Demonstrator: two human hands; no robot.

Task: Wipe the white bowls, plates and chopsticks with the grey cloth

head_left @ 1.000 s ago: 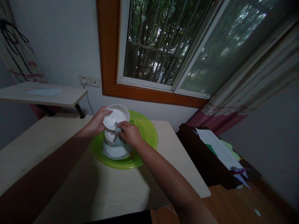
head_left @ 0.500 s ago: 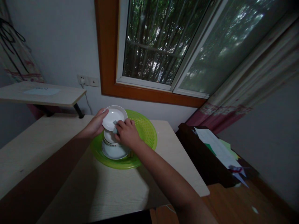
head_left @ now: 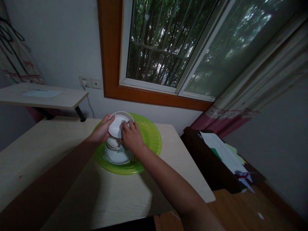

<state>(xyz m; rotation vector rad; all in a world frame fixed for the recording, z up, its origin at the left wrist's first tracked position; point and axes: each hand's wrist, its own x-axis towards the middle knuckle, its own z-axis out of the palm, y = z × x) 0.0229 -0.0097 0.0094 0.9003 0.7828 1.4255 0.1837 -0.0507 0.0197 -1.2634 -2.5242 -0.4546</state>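
Shelf-top paper (head_left: 42, 93) bears illegible writing; left hand (head_left: 102, 131) grips a white bowl (head_left: 116, 124), right hand (head_left: 132, 136) a cloth (head_left: 123, 121).

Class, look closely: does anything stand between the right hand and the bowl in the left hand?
Only the grey cloth held in the right hand lies between that hand and the white bowl; nothing else visible does.

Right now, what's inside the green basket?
A pale plate and at least one lower white bowl show in the green basket, with a yellowish item too unclear to name. The held bowl and right hand hide what lies behind; anything under the plate is covered.
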